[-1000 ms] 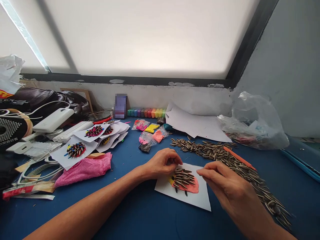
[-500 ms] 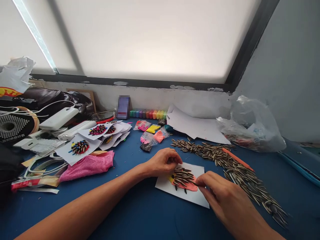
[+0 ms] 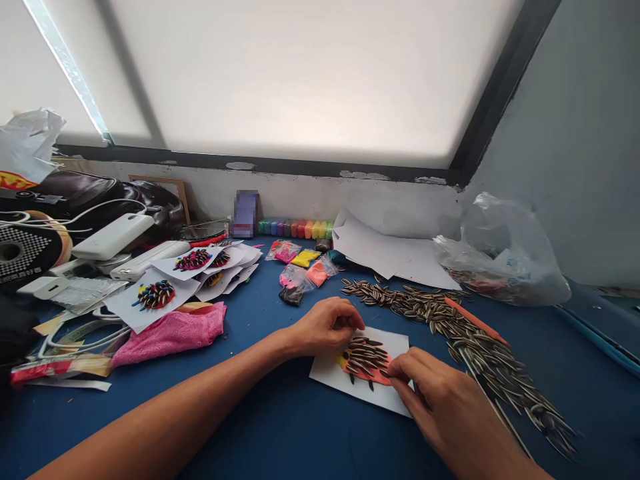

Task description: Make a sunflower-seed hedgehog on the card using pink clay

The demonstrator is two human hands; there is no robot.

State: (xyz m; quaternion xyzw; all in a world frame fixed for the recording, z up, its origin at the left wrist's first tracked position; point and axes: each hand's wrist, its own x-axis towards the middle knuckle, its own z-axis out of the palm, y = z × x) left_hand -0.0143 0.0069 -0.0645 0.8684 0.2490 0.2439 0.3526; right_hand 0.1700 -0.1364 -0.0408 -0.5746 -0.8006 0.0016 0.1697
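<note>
A white card (image 3: 360, 394) lies on the blue table, bearing a hedgehog-like figure of coral clay (image 3: 353, 373) with a yellow face and dark feet. Rows of striped sunflower seeds (image 3: 367, 355) stick into its back. My left hand (image 3: 330, 327) rests on the card's upper left corner by the face, fingers curled in; what they may hold is hidden. With thumb and forefinger, my right hand (image 3: 433, 393) pinches a sunflower seed (image 3: 385, 374) against the clay's right end. Beyond it spreads a long pile of loose sunflower seeds (image 3: 435, 310).
An orange stick (image 3: 477, 321) lies on the pile. Behind are bagged clay pieces (image 3: 306, 259), white sheets (image 3: 387, 247) and a clear plastic bag (image 3: 505, 260). At left are finished cards (image 3: 173, 303), a pink cloth (image 3: 173, 335), a white power bank (image 3: 115, 237) and cables.
My right hand has shifted slightly left, bringing the seed further onto the clay's right end. My left hand has stayed in place.
</note>
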